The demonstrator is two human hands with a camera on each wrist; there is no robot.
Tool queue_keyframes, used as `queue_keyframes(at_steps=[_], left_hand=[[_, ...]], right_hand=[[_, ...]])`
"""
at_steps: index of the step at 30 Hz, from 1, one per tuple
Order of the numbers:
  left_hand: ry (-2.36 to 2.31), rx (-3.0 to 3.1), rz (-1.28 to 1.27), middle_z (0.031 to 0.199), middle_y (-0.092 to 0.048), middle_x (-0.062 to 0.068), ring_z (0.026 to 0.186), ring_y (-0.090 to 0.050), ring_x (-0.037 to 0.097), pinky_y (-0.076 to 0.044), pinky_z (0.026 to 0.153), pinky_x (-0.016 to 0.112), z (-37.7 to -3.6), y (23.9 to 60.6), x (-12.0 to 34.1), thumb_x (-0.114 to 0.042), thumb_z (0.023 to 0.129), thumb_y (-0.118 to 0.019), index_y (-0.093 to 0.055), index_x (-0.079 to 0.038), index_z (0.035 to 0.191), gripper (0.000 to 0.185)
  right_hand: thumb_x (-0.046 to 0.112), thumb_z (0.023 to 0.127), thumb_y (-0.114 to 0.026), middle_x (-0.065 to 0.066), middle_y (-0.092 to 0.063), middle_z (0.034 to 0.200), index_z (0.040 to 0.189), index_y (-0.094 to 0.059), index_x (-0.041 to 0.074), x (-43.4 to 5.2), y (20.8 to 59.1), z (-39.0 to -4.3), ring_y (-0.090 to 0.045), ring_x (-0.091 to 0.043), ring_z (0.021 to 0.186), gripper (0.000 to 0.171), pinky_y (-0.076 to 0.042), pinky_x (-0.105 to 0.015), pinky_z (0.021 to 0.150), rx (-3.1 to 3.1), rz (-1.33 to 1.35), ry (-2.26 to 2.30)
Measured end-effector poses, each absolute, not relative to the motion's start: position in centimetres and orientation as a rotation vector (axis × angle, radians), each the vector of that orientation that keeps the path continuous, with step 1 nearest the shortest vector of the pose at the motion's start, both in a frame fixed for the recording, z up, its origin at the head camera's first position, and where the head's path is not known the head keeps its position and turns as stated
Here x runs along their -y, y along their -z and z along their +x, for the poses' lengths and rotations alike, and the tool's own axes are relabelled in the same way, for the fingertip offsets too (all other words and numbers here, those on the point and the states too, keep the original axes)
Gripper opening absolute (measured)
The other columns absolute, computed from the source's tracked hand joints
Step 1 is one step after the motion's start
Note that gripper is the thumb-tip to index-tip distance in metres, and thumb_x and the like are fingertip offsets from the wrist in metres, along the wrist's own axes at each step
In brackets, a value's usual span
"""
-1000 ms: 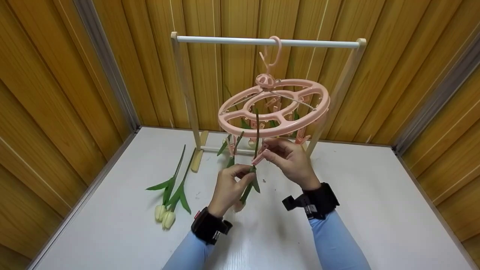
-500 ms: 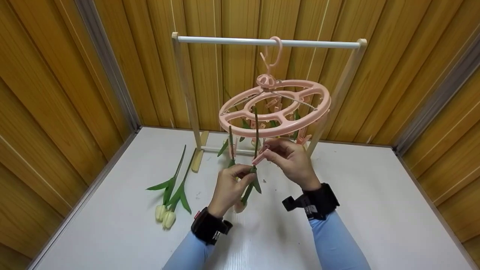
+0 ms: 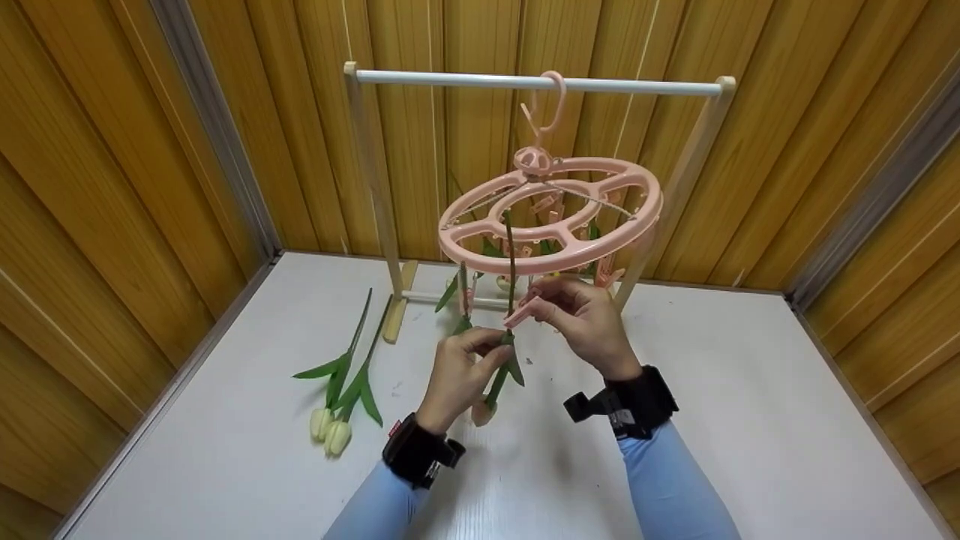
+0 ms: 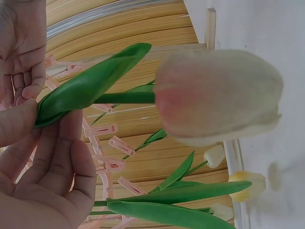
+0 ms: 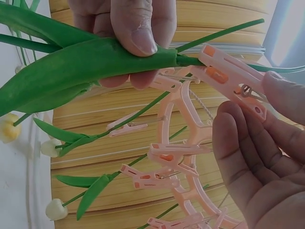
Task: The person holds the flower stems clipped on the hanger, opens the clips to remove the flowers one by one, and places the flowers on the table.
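1. Pink plastic makes up the round clip hanger [image 3: 551, 214], which hangs by its hook from the white rail [image 3: 536, 82] of a small wooden rack at the far side of the white table [image 3: 750, 420].
2. Left hand [image 3: 459, 375] pinches the tulip [image 3: 501, 360] by its stem and upper leaf, thumb against curled fingers; the flower hangs head down, its pale pink bloom [image 4: 219, 98] just above the table near the left wrist.
3. The tulip's stem runs straight up from that grip through the hanger's ring, a little left of centre in the head view.
4. Right hand [image 3: 589, 319] holds a pink clip [image 5: 231, 78] between thumb and fingertips; the clip's mouth sits around the stem just above the left hand's fingers.
5. The two hands are close together but I cannot tell whether they touch; both are below the near edge of the ring.
6. Several more tulips [image 5: 102, 188] already hang head down from other clips of the hanger, further back and to the left.
7. Two cream tulips [image 3: 337, 390] lie flat on the table, left of the hands, stems pointing far toward the rack's left foot [image 3: 397, 311].
8. Wooden panelling [image 3: 112, 187] closes the scene on the left, far and right sides.
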State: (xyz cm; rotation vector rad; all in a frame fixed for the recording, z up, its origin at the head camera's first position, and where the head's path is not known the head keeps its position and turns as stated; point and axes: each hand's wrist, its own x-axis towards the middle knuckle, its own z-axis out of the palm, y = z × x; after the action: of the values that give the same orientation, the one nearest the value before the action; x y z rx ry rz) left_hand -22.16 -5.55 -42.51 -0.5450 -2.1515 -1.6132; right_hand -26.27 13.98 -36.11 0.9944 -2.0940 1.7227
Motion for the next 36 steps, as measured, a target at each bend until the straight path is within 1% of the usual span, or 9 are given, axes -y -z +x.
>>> queue_keyframes(at_steps=[4, 8, 11, 15, 19, 29, 36], left_hand=[[1.618, 2.149, -0.547, 0.089, -0.077, 0.006, 0.074, -0.067, 0.013, -0.053, 0.070, 0.024, -22.14, 42.56, 5.51, -0.006, 0.092, -0.076, -0.080, -0.002, 0.100, 0.010], [1.624, 2.148, -0.546, 0.090, -0.077, 0.006, 0.075, -0.067, 0.013, -0.053, 0.071, 0.024, -22.10, 42.58, 5.50, -0.007, 0.092, -0.076, -0.080, -0.003, 0.100, 0.009], [1.632, 2.146, -0.542, 0.090, -0.077, 0.006, 0.075, -0.066, 0.013, -0.052, 0.071, 0.024, -22.09, 42.59, 5.53, -0.007, 0.092, -0.076, -0.080, -0.003, 0.099, 0.009], [1.638, 2.144, -0.542, 0.089, -0.077, 0.006, 0.075, -0.067, 0.013, -0.053, 0.071, 0.024, -22.10, 42.62, 5.58, -0.007, 0.092, -0.076, -0.080, -0.004, 0.099, 0.009], [1.638, 2.147, -0.542, 0.089, -0.077, 0.006, 0.075, -0.067, 0.014, -0.053, 0.072, 0.024, -22.06, 42.62, 5.61, -0.009, 0.092, -0.077, -0.080, -0.004, 0.098, 0.009], [1.632, 2.146, -0.516, 0.087, -0.076, 0.005, 0.073, -0.065, 0.011, -0.052, 0.070, 0.023, -21.86, 42.80, 5.69, -0.008, 0.091, -0.077, -0.080, -0.004, 0.097, 0.008], [1.641, 2.140, -0.513, 0.087, -0.076, 0.006, 0.073, -0.066, 0.013, -0.053, 0.069, 0.024, -21.64, 42.74, 5.84, -0.006, 0.091, -0.077, -0.079, -0.002, 0.098, 0.008]], right_hand=[[-0.005, 0.094, -0.069, -0.020, -0.076, 0.099, 0.108, -0.070, -0.010, -14.04, 36.23, -26.38, -0.071, -0.013, 0.083, 0.015, -0.055, -0.025, 0.073, 2.090, 0.992, -1.754], [-0.004, 0.095, -0.069, -0.021, -0.076, 0.101, 0.108, -0.070, -0.010, -14.14, 36.30, -26.42, -0.070, -0.014, 0.082, 0.015, -0.055, -0.028, 0.073, 2.092, 0.989, -1.781], [-0.004, 0.094, -0.069, -0.021, -0.076, 0.101, 0.109, -0.072, -0.007, -14.20, 36.30, -26.39, -0.071, -0.014, 0.082, 0.015, -0.056, -0.029, 0.073, 2.096, 0.974, -1.799], [-0.004, 0.094, -0.069, -0.021, -0.076, 0.101, 0.109, -0.072, -0.008, -14.23, 36.27, -26.33, -0.070, -0.016, 0.080, 0.016, -0.056, -0.027, 0.073, 2.103, 0.956, -1.809], [-0.003, 0.095, -0.069, -0.021, -0.076, 0.100, 0.109, -0.073, -0.006, -14.26, 36.25, -26.28, -0.070, -0.019, 0.080, 0.015, -0.055, -0.026, 0.073, 2.110, 0.945, -1.809], [-0.004, 0.095, -0.068, -0.022, -0.076, 0.101, 0.111, -0.072, -0.007, -14.35, 36.23, -26.31, -0.072, -0.017, 0.083, 0.017, -0.055, -0.026, 0.072, 2.099, 0.954, -1.821], [-0.004, 0.095, -0.068, -0.021, -0.076, 0.101, 0.111, -0.072, -0.006, -14.46, 36.20, -26.36, -0.073, -0.015, 0.085, 0.016, -0.056, -0.026, 0.073, 2.100, 0.946, -1.819]])
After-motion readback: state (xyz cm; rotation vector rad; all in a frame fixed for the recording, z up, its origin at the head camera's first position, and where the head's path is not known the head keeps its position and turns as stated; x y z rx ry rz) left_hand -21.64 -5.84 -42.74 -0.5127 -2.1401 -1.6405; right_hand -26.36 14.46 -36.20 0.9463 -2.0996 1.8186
